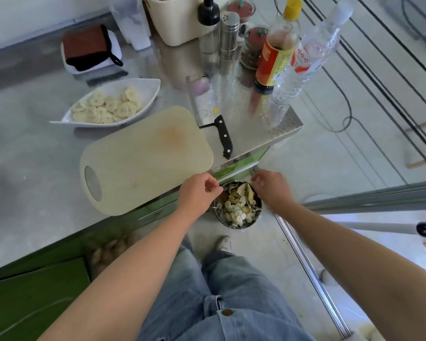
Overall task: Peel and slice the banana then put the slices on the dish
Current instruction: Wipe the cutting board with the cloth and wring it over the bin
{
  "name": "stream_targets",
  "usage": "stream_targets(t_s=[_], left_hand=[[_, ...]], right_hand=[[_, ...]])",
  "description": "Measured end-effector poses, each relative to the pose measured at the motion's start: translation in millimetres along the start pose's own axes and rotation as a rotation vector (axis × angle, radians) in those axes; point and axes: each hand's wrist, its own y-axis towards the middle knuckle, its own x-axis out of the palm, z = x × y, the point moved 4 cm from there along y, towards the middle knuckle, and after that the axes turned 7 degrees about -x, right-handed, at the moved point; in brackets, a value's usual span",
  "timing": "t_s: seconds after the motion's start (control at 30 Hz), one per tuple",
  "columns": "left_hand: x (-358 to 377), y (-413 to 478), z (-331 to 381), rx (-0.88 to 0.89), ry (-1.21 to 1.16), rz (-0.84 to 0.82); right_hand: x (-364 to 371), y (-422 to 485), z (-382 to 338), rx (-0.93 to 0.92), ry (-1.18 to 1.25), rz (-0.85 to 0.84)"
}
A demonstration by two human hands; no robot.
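Banana slices [106, 107] lie heaped in the white dish [145, 87], well apart from both grips, far up and left beyond the cutting board [145, 156]. Our left grip [199, 190] hangs at the near edge of the table [35, 148], fingers loosely curled, and we see nothing held in it. Our right grip [271, 185] is near it, off the table's corner, likewise relaxed and holding nothing. Below and between them, a metal bin [241, 226] on the floor holds banana peel [250, 195] and scraps. The cleaver [204, 107] lies just beside the board's far right edge.
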Motion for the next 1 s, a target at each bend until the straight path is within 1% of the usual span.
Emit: stream_targets(t_s=[0.1,0.17,0.23,0.33,0.4,0.47,0.57,0.6,0.67,0.73,0.83,0.9,1.0], left_hand=[[-15.7,-4.1,-6.5,0.008,0.069,0.068],[-32.6,-7.9,-18.3,-0.015,0.080,0.158],[-53.6,-12.8,-35.1,-0.036,0.070,0.262],[-85.4,-17.3,-66.5,-0.101,0.048,0.356],[-104.5,-16.5,-85.0,-0.135,0.125,0.392],[-121.0,-12.7,-101.5,-0.147,0.221,0.391],[-136.8,-3.4,-128.1,-0.184,0.326,0.276],[-140.9,0.3,-136.8,-0.191,0.341,0.243],[-150.9,9.2,-147.8,-0.159,0.364,0.224],[-165.4,20.1,-151.4,-0.128,0.332,0.203],[-190.4,37.4,-158.6,-0.159,0.242,0.149],[-206.1,46.2,-166.6,-0.197,0.224,0.146],[-230.8,56.7,-177.6,-0.246,0.220,0.248]], right_hand=[[-9.6,-0.3,-19.8,-0.088,0.053,-0.006],[-13.8,1.8,-44.7,-0.199,0.137,-0.015],[-14.2,7.9,-76.0,-0.327,0.156,-0.019],[-4.2,22.0,-128.3,-0.492,0.119,-0.065],[10.9,32.4,-161.5,-0.567,0.068,-0.148],[26.9,42.0,-190.7,-0.613,-0.029,-0.235],[44.5,56.3,-220.6,-0.624,-0.239,-0.291],[47.8,61.9,-227.5,-0.611,-0.322,-0.283],[46.3,72.0,-243.3,-0.586,-0.418,-0.213],[43.1,82.2,-258.8,-0.570,-0.461,-0.163],[43.3,98.9,-276.0,-0.528,-0.535,-0.169],[43.0,109.5,-283.7,-0.458,-0.546,-0.185],[36.1,124.8,-295.5,-0.365,-0.543,-0.210]])
